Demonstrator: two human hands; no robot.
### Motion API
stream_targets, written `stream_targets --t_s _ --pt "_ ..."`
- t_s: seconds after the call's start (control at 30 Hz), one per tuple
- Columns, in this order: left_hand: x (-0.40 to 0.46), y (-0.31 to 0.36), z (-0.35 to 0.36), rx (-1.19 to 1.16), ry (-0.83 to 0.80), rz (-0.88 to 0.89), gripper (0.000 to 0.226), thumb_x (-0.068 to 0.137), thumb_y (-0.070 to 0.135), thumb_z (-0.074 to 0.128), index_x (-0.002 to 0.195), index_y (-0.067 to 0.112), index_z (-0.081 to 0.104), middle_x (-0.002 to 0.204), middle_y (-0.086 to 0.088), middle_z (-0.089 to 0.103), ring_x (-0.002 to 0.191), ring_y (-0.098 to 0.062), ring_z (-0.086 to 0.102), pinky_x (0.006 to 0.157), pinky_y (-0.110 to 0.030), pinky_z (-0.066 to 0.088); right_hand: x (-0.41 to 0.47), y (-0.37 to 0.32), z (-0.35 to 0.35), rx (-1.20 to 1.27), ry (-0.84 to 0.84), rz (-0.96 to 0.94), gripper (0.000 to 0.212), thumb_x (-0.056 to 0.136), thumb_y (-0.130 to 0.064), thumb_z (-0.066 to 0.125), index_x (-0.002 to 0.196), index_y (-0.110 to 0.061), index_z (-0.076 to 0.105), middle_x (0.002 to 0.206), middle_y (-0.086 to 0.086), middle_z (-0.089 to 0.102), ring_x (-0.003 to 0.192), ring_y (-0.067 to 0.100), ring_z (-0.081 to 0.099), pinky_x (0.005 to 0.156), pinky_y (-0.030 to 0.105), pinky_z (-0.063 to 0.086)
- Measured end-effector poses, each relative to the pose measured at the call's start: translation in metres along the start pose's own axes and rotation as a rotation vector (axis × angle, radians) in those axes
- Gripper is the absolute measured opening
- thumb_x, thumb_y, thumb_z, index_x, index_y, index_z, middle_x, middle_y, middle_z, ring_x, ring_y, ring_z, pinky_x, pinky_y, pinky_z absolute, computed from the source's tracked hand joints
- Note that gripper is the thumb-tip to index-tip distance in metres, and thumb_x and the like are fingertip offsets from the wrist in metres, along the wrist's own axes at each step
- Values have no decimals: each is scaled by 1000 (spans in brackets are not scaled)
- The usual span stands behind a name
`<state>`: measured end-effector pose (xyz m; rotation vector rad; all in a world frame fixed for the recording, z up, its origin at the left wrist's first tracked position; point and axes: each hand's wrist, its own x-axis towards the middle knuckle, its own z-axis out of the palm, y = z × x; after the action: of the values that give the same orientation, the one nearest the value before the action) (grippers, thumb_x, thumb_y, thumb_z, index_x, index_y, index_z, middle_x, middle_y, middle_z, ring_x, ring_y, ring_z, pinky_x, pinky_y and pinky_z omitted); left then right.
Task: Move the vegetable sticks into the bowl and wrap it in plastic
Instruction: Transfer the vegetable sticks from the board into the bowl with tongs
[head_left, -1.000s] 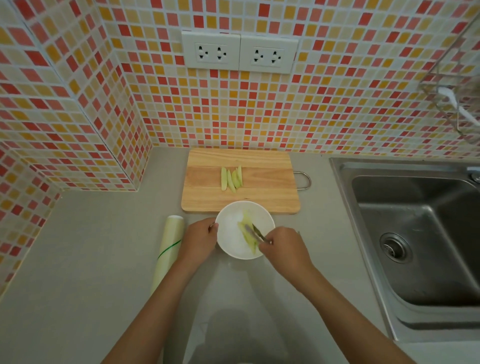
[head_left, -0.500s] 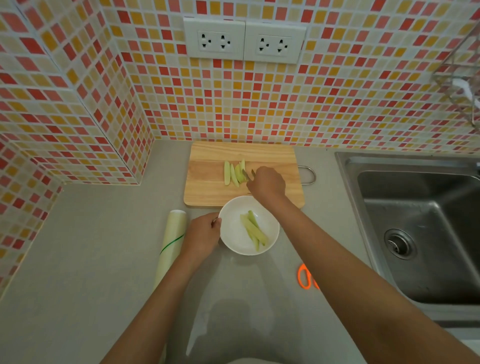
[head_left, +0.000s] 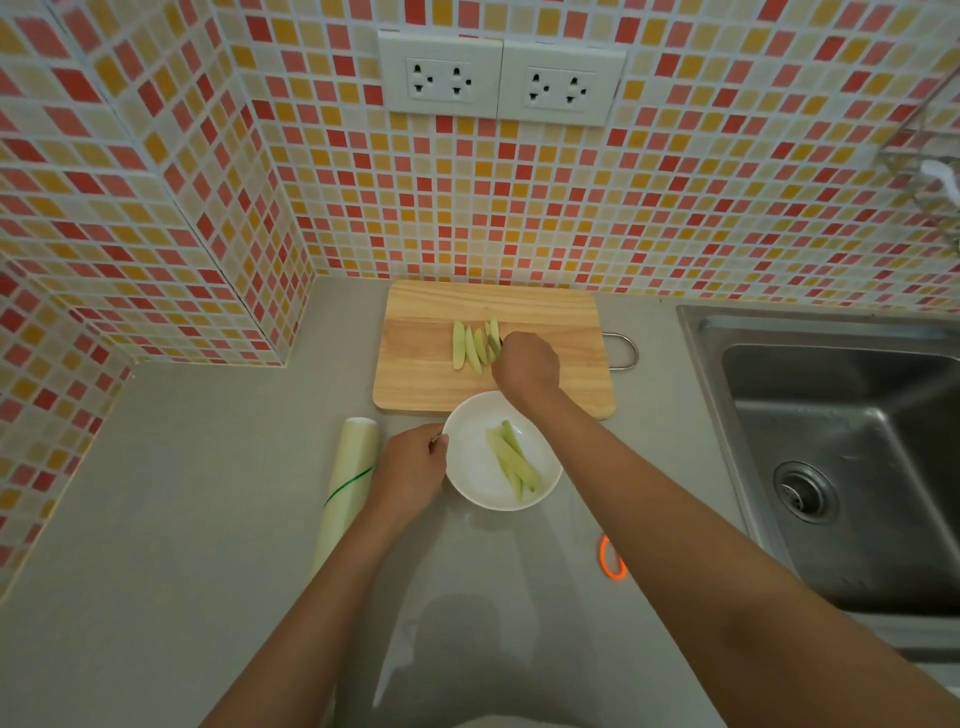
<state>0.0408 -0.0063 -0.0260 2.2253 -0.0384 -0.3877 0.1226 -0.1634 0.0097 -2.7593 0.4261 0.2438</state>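
A white bowl (head_left: 467, 467) stands on the grey counter just in front of a wooden cutting board (head_left: 426, 384). Several pale green vegetable sticks (head_left: 511, 460) lie in the bowl. More green sticks (head_left: 470, 348) lie side by side on the board. My left hand (head_left: 410, 470) grips the bowl's left rim. My right hand (head_left: 527, 364) is over the board, closed on a thin metal utensil (head_left: 493, 343) whose tip touches the rightmost sticks. A roll of plastic wrap (head_left: 348, 483) lies to the left of the bowl.
A steel sink (head_left: 831, 467) fills the right side. An orange-handled object (head_left: 612, 558) lies on the counter by my right forearm. Tiled walls close off the back and left, with two sockets (head_left: 501, 80) above the board.
My right hand left the bowl, where it dropped sticks, and reached forward to the sticks on the board. My left hand stayed on the bowl's rim.
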Motion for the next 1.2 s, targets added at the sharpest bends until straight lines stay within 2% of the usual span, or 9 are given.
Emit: stream_targets --t_s 0.13,0.27,0.47,0.57,0.7,0.87,0.97,1.07,1.2 --pt "0 -1 0 -4 3 -5 29 97 15 40 90 8 68 75 -11 68 72 -32 64 72 -42 53 -22 16 -17 146 48 20 37 84 -5 55 52 -13 37 54 -1 38 57 21 45 42 27 20" --pt "1 -1 1 -6 -4 -17 30 97 15 40 94 5 68 79 -15 69 75 -36 64 74 -44 53 -79 40 -27 283 73 -12 39 78 -14 61 45 -11 40 43 0 27 43 15 28 42 28 16" --pt "2 0 1 -11 -9 -23 30 96 14 40 96 7 69 80 -13 69 75 -34 64 76 -43 54 -130 55 -5 -1 -117 -48 24 83 -18 56 62 -9 49 66 8 51 67 29 53 57 27 32" --pt "1 0 1 -20 -6 -29 30 96 14 40 93 7 69 77 -11 68 72 -32 62 73 -39 52 -125 51 -5 -85 -78 -31 31 84 -21 56 60 -11 40 75 6 51 69 28 52 59 27 32" --pt "0 0 0 -9 -4 -19 29 96 13 39 91 3 67 74 -17 66 69 -33 59 70 -40 49 -92 37 -22 5 62 -49 36 84 -33 61 62 -12 42 64 -2 45 62 22 46 50 26 28" --pt "0 2 -1 1 -4 -12 30 96 13 39 94 5 68 74 -12 66 73 -34 62 74 -44 52 -31 5 -21 54 41 -17 37 85 -17 58 55 -17 37 59 -4 42 65 23 51 44 25 24" --pt "-1 3 -1 5 -4 -19 30 96 14 40 96 6 68 71 -9 64 73 -33 62 74 -44 52 -11 -3 -7 14 -9 -6 22 84 -10 57 64 -13 47 79 5 64 81 28 63 55 27 35" --pt "-1 3 -1 20 -9 -22 30 96 15 39 96 7 68 65 -3 60 75 -34 63 73 -43 52 -5 -3 0 -19 -5 -16 16 82 -2 54 70 -12 52 92 10 69 86 29 65 59 29 38" --pt "-1 3 -1 25 -11 -31 30 98 17 40 99 10 69 67 -2 62 74 -31 63 75 -42 52 -15 5 -9 55 20 -24 31 84 -4 55 56 -9 42 63 4 54 70 28 60 47 26 30"
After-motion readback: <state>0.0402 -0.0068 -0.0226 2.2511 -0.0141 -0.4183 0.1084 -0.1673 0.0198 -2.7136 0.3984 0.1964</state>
